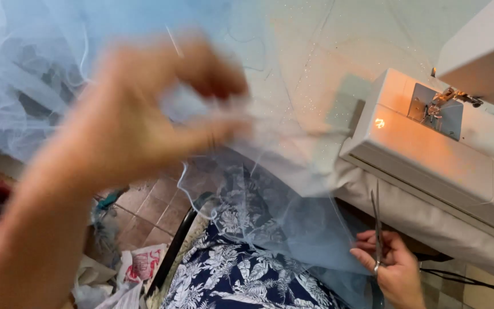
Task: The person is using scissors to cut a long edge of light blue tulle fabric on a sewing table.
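Observation:
My left hand (144,114) is raised close to the camera and blurred, its fingers pinching a fold of pale blue tulle (293,86) and a thin thread. The sheer tulle spreads across the top of the view and drapes down over my lap. Low at the right, my right hand (393,266) grips slim metal scissors (376,223), blades pointing up along the tulle's lower edge. A white sewing machine (430,149) stands at the right with its lit needle area (438,106).
A dark blue leaf-print garment (230,274) covers my lap. Brown floor tiles (150,212) lie below at left, with crumpled bags and scraps (127,274). A black cable (475,280) runs under the machine's table edge at lower right.

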